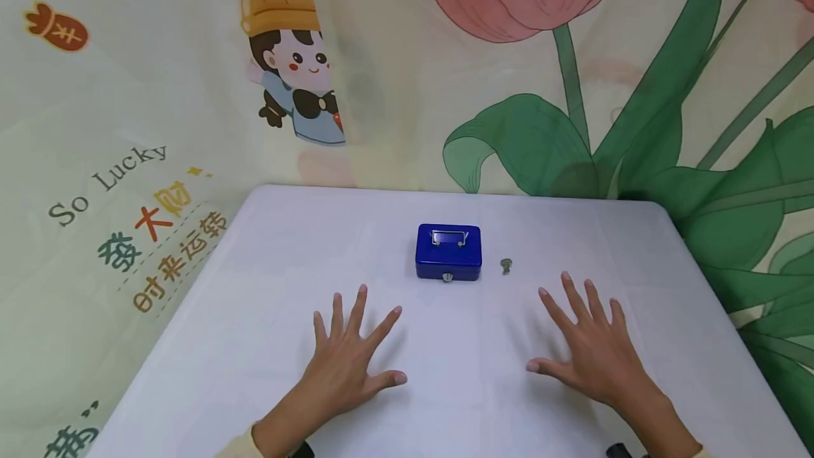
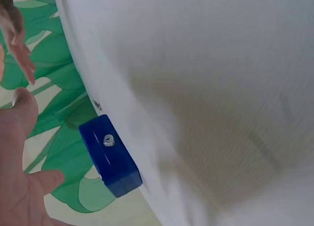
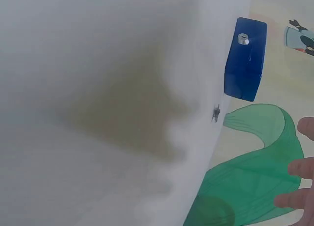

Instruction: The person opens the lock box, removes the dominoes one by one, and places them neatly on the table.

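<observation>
A small blue cash box stands on the white table with its lid down. A metal carrying handle lies on the lid, and a round silver lock sits in the front face. To the right of the box lies a small metal key. My left hand is spread above the table, nearer to me than the box and to its left. With fingers likewise spread, my right hand hovers to the right, nearer to me than the key. Neither hand holds anything.
The white-covered table ends at the back against a wall covering printed with large flowers, leaves and a cartoon figure. Shadows of both hands fall on the tabletop. A dark wrist strap shows near the left sleeve.
</observation>
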A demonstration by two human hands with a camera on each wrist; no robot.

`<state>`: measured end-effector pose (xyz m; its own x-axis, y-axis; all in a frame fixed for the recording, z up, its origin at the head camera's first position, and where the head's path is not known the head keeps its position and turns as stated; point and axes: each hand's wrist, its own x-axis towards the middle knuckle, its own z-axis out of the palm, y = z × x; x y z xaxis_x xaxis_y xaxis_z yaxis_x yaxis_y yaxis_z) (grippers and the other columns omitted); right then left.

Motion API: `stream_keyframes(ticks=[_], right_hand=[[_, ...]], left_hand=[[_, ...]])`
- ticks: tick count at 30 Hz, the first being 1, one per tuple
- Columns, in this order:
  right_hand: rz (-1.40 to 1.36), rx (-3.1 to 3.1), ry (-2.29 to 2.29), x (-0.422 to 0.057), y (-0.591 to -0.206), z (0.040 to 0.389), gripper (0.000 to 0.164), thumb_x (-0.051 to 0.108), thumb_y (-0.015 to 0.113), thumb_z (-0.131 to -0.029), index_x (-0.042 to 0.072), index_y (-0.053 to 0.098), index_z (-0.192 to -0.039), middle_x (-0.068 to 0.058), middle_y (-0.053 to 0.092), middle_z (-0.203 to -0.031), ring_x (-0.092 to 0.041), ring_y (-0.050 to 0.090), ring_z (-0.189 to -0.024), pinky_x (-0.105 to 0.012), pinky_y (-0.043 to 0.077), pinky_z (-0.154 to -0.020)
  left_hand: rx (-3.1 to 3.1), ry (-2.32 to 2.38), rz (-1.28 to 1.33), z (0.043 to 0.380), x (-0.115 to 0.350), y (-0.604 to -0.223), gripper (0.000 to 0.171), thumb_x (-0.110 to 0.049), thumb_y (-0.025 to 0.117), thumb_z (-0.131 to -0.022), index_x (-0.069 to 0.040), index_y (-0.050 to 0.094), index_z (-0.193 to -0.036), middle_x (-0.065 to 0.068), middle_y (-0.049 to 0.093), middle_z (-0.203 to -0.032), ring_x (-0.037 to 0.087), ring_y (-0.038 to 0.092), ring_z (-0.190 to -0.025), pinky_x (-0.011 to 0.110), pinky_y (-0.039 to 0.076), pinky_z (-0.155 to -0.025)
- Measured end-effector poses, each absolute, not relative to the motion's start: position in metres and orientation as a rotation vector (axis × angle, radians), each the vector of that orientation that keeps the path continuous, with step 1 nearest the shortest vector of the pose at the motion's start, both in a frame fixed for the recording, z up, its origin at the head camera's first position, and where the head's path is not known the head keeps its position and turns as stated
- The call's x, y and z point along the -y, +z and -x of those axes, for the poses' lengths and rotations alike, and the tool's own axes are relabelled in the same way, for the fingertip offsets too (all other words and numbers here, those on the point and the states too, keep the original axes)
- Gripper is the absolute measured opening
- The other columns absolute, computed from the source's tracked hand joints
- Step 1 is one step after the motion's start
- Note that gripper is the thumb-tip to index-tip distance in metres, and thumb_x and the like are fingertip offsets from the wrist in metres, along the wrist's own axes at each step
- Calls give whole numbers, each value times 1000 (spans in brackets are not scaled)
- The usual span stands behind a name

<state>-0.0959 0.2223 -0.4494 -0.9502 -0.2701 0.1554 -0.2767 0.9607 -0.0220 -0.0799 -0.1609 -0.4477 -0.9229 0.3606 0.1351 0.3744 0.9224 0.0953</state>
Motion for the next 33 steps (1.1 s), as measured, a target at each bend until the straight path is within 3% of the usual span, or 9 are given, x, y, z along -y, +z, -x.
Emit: stream_keyframes(ticks=[6, 16, 21, 27, 33], right_hand=[[-471, 2940, 74, -215, -443, 117, 109, 81, 70, -68, 20, 41, -154, -22, 29, -162, -52, 26, -146, -78, 21, -107], [-642, 2906, 172, -207, -446, 154, 89, 69, 69, -81, 13, 50, -148, -21, 47, -150, -44, 50, -131, -65, 39, -104], [-698, 2919, 253, -202, -449, 174, 67, 45, 76, -87, 7, 58, -139, -18, 61, -135, -39, 61, -120, -56, 49, -98], [-746, 2880, 247, -203, -459, 199, 34, 6, 78, -85, 4, 70, -118, -13, 70, -113, -29, 69, -100, -43, 58, -82], [-755, 2903, 278, -203, -472, 221, 26, -7, 72, -85, 5, 73, -108, -11, 70, -108, -26, 69, -99, -40, 58, -84]], left_hand=[[3030, -184, 594, 97, 156, -443, 89, -76, 62, -80, -36, 36, -155, 27, 22, -163, 62, 21, -143, 80, 19, -106], [2943, -247, 604, 140, 146, -441, 77, -64, 63, -89, -18, 48, -148, 21, 46, -151, 42, 45, -136, 66, 33, -107], [2951, -303, 594, 163, 140, -442, 72, -59, 65, -91, -16, 50, -146, 17, 51, -146, 36, 50, -131, 56, 40, -104], [2937, -426, 618, 197, 134, -448, 69, -52, 68, -92, -12, 50, -145, 14, 55, -141, 32, 55, -127, 51, 48, -100], [2991, -516, 603, 231, 133, -456, 83, -52, 69, -91, -9, 37, -153, 15, 45, -151, 35, 47, -136, 53, 42, -109]])
